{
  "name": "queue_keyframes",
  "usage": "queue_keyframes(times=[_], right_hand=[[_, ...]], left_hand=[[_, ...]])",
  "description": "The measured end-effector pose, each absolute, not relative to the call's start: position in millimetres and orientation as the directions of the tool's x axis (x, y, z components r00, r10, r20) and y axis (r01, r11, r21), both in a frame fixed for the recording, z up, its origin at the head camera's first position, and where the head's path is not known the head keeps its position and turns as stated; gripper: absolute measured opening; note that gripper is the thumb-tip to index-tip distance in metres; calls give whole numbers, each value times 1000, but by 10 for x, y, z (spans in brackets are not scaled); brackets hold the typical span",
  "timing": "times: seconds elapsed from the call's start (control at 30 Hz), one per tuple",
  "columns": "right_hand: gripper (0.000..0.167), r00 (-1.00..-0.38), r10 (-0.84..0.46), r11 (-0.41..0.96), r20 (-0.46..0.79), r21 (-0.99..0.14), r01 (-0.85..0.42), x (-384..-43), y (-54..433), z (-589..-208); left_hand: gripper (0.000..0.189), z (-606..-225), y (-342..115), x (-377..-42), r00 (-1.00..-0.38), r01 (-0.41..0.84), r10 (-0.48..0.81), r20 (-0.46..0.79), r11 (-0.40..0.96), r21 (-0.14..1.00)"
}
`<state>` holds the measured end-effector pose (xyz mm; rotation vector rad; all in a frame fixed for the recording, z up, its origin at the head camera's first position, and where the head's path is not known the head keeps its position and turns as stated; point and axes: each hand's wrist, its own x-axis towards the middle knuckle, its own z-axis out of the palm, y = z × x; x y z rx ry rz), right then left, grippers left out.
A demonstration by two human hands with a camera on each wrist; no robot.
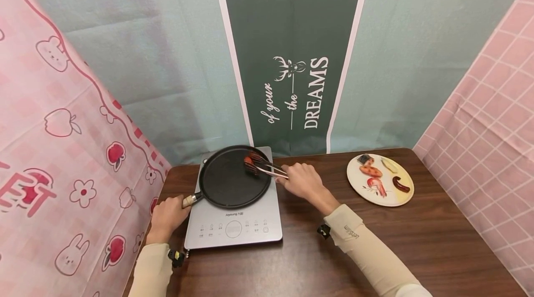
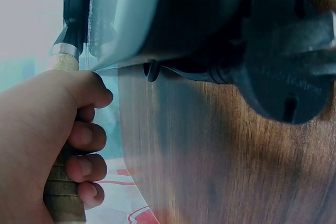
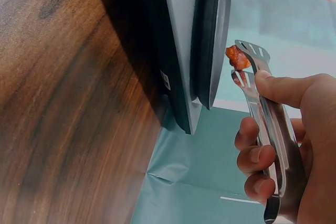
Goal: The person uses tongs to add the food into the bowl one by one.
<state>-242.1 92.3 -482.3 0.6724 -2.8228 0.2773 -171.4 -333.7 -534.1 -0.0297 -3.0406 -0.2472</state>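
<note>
My left hand (image 1: 168,216) grips the wooden handle (image 2: 63,198) of a round black frying pan (image 1: 227,181), fingers wrapped round the wood. The pan sits on a silver induction cooker (image 1: 214,241). Over the pan's right side, my right hand (image 1: 304,181) holds metal tongs (image 3: 278,140), thumb on one arm and fingers curled round the other. Between the slotted tips is a small glossy reddish-brown piece of food (image 3: 238,57). In the head view the tips and this piece overlap the pan's dark surface near its right rim.
To the right on the brown wooden table (image 1: 317,260) stands a white plate (image 1: 352,179) with several food pieces, among them a dark curved sausage (image 1: 401,185). A black power plug (image 2: 283,93) lies by the cooker's left side. Printed cloths hang behind and at both sides.
</note>
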Motion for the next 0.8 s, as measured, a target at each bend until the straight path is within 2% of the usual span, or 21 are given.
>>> queue_keyframes(times=[0.8], right_hand=[[35,-878,-427,881,217,-121,-458,-2434,891,-4925]], left_hand=[[28,-5336,-3335,-1713,-996,24,10,87,987,161]])
